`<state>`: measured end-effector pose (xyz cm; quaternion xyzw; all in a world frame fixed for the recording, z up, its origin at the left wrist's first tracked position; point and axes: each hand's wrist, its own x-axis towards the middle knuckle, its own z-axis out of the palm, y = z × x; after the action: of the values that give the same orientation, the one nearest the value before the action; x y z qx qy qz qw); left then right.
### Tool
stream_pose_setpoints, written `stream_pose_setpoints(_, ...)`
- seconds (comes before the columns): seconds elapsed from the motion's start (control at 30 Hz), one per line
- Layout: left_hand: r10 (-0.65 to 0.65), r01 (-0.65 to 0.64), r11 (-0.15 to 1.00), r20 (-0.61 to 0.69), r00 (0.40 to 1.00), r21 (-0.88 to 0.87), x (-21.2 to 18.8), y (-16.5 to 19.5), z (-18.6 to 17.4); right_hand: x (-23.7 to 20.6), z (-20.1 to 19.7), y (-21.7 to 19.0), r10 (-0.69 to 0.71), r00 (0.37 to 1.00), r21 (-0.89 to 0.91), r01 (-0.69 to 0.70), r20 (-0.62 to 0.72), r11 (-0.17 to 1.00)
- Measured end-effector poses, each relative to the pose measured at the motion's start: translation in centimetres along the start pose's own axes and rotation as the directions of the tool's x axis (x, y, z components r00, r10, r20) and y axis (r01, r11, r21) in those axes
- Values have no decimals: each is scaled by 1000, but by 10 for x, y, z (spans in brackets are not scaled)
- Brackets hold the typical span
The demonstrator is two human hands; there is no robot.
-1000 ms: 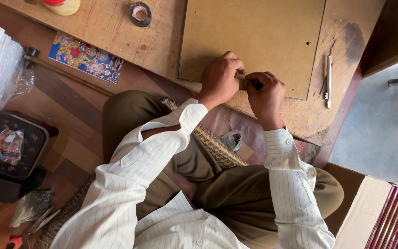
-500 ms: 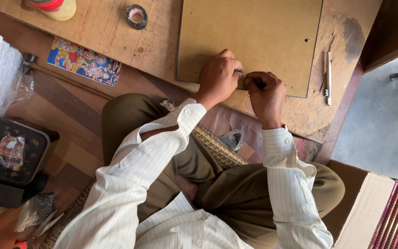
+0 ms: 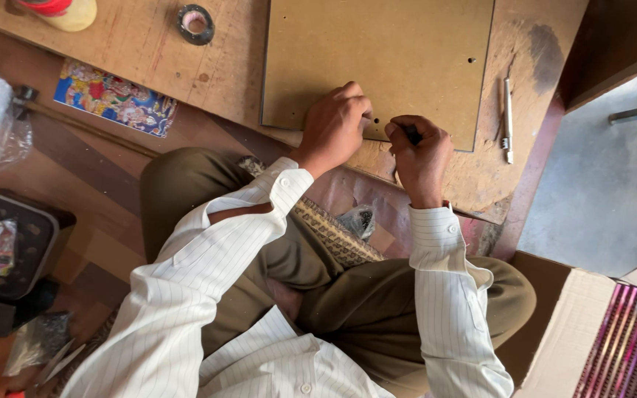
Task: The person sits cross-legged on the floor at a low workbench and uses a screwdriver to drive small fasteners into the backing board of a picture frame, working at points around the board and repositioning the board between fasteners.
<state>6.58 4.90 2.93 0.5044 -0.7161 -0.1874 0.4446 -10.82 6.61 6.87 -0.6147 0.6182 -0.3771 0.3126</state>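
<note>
Your right hand (image 3: 418, 151) closes its grip around a small dark tool, too hidden to identify. Your left hand (image 3: 333, 129) covers part of the brown board (image 3: 377, 59), whose far edge the frame cuts off, like the red-topped container (image 3: 57, 11).

Open board surface (image 3: 377, 59) stretches beyond both hands; a tape roll (image 3: 195, 23) lies well off to the left, a slim metal tool (image 3: 508, 121) flanks the right edge, a dark wall (image 3: 613, 37) beyond

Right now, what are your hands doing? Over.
Left hand pressing flat on brown board. Right hand pinching a small dark tool at board's near edge. Metal pen-like tool lies clear, right.
</note>
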Motion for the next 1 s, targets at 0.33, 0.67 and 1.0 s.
stream_pose_setpoints(0.33,-133,143,982,88,987,-126,2,-7,2,-6,9,-3,5,1000,-13,-5,20,1000)
stream_pose_setpoints(0.67,-242,244,967,34,970,-79,8,-5,7,-5,12,9,52,998,-7,-52,24,999)
stream_pose_setpoints(1.0,-230,236,971,120,966,-37,7,-2,4,-4,-24,-10,-153,984,538,180,-93,824)
